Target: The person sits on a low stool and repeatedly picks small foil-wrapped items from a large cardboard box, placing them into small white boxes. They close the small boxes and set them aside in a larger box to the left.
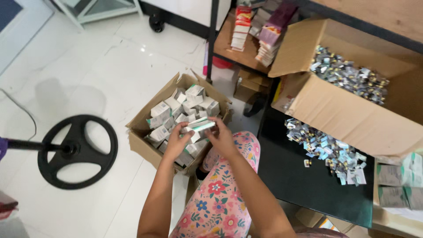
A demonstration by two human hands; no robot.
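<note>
My left hand (177, 142) and my right hand (221, 138) together hold a small white and green carton (202, 125) just above an open cardboard box (142, 124) on the floor. That box is filled with several similar small white and green cartons (164, 111). My knee in floral trousers (229, 176) is right beside the box. Both hands grip the carton from opposite ends.
A dark table (299, 176) on the right carries a pile of small foil packets (326, 152) and a large cardboard box (352, 119) holding more packets. Flat cartons (396, 185) lie at the far right. A round black stand base (77, 152) sits on the white floor at left. Shelves behind hold stacked packages (264, 31).
</note>
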